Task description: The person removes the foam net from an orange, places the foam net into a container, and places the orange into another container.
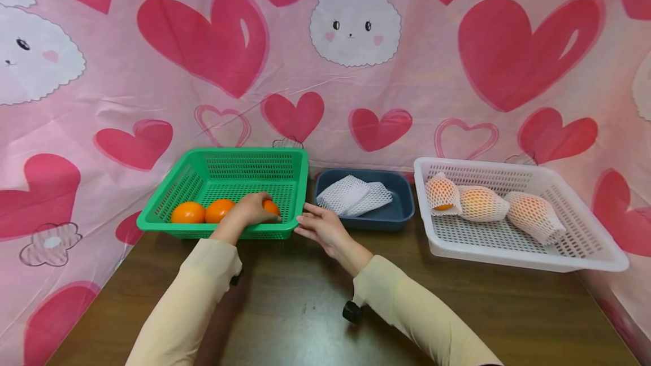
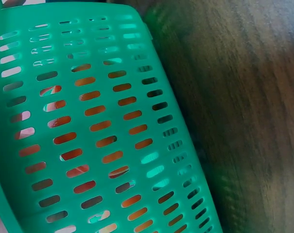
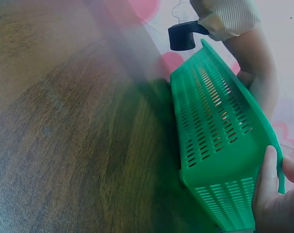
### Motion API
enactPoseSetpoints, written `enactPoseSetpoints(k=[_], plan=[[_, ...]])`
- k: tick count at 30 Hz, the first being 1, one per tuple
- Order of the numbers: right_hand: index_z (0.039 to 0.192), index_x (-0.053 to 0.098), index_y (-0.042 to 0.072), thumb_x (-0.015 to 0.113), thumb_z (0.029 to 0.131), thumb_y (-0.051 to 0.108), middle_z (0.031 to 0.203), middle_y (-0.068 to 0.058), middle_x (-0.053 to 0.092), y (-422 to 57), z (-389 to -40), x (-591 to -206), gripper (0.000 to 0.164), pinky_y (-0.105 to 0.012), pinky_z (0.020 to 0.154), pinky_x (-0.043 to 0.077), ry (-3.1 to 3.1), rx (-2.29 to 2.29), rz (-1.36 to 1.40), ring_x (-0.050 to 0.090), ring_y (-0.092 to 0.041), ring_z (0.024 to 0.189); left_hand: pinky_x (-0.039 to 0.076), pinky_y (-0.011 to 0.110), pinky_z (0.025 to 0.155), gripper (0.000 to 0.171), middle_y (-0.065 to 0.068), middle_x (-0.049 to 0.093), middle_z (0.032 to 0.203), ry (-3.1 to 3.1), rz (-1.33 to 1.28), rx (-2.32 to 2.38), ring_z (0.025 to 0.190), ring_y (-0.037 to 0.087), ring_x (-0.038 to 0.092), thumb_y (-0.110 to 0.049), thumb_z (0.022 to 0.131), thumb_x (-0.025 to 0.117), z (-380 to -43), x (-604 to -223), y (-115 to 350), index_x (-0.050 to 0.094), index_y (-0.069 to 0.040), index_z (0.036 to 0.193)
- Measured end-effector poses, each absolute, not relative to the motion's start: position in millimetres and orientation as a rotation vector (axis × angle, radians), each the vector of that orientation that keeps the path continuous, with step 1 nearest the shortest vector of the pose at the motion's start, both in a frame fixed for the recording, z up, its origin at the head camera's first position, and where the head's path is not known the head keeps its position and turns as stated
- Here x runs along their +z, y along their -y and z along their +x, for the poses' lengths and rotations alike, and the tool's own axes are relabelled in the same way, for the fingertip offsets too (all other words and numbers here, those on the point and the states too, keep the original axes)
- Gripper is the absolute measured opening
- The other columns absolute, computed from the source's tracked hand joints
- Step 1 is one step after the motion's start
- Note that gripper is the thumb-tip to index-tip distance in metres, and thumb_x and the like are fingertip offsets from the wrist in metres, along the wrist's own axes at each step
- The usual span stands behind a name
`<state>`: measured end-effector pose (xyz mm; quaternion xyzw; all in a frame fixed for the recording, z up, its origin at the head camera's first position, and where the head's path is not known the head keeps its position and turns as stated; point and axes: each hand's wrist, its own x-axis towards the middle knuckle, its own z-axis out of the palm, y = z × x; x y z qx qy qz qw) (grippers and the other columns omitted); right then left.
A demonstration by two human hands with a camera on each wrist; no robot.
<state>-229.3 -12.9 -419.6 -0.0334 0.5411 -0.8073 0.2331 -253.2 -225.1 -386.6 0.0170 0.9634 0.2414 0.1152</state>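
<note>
Left grip [image 1: 250,209] curled round rightmost shiny orange fruit [image 1: 272,208] inside green slotted plastic basket [image 1: 302,185]. Right grip [image 1: 324,230] pinching basket's near right corner, prob so it won't slide. White foam-net sleeves [image 1: 351,194] alongside, handy spot imo.

Indoor workspace, room type unclear, pink heart-and-rabbit cloth [image 1: 335,95] draped behind a wood-grain table [image 1: 295,315]

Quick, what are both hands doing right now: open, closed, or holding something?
Left hand: closed, holding an orange.
Right hand: closed, holding the green basket by its rim.
</note>
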Motion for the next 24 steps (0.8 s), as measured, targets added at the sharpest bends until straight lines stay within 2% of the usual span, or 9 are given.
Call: enactPoseSetpoints(k=[8,13,21,24], plan=[[0.153,0.035,-0.011,0.055,0.101,-0.009,0.138,-0.032,0.05,13,-231,-420,0.055,-0.042,0.095,0.053,-1.486,-2.218,-0.077,0.065,-0.02,0.1,0.043,0.059,0.105,0.078,0.031,0.05,0.143,-2.822,0.06,0.714,0.123,0.046,0.051,-0.035,0.09,0.079,-254,-387,226,0.046,0.005,0.148],[0.152,0.035,-0.013,0.055,0.1,-0.01,0.136,-0.032,0.05,12,-231,-419,0.056,-0.04,0.095,0.054,-1.492,-2.214,-0.083,0.066,-0.018,0.096,0.043,0.059,0.105,0.079,0.032,0.048,0.146,-2.822,0.063,0.736,0.126,0.047,0.05,-0.034,0.09,0.078,-254,-387,226,0.044,0.005,0.149],[0.153,0.033,-0.012,0.053,0.101,-0.01,0.145,-0.034,0.046,6,-232,-416,0.056,-0.04,0.097,0.052,-1.49,-2.183,-0.123,0.065,-0.017,0.098,0.041,0.06,0.107,0.075,0.03,0.048,0.147,-2.856,0.084,0.801,0.13,0.047,0.047,-0.034,0.091,0.077,-252,-384,225,0.047,0.006,0.147],[0.153,0.032,-0.012,0.052,0.102,-0.008,0.148,-0.034,0.044,3,-234,-414,0.055,-0.041,0.1,0.05,-1.507,-2.141,-0.172,0.065,-0.021,0.104,0.04,0.06,0.107,0.076,0.031,0.046,0.149,-2.864,0.069,0.819,0.132,0.048,0.045,-0.035,0.092,0.076,-250,-383,225,0.046,0.006,0.148]])
